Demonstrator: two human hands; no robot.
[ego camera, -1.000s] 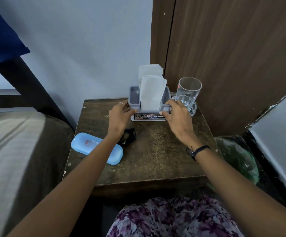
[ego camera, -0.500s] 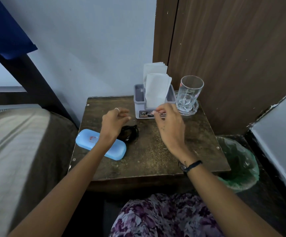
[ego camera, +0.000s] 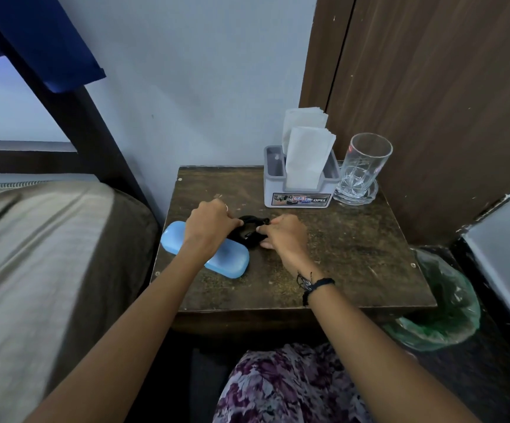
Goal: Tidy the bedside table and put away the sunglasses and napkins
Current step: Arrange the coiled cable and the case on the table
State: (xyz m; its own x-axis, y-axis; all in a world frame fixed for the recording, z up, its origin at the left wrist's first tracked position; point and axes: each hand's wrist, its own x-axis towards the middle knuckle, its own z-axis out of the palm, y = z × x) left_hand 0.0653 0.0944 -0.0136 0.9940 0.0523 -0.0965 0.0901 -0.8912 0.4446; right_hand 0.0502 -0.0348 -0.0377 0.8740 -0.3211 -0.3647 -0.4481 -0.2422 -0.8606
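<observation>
Sunglasses lie crosswise, pinched by both hands.

Bedside table with black sunglasses near centre, pinched from either side by left hand and right hand. Light-blue case, closed, just beside sunglasses, partly under left wrist. At rear: grey holder with upright white napkins; empty glass beside it. Green-lined bin at right.

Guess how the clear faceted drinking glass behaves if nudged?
The clear faceted drinking glass is tall and empty, so probably tips easily. It stands on a small glass coaster, so it may slide. Being glass, likely fragile.
</observation>
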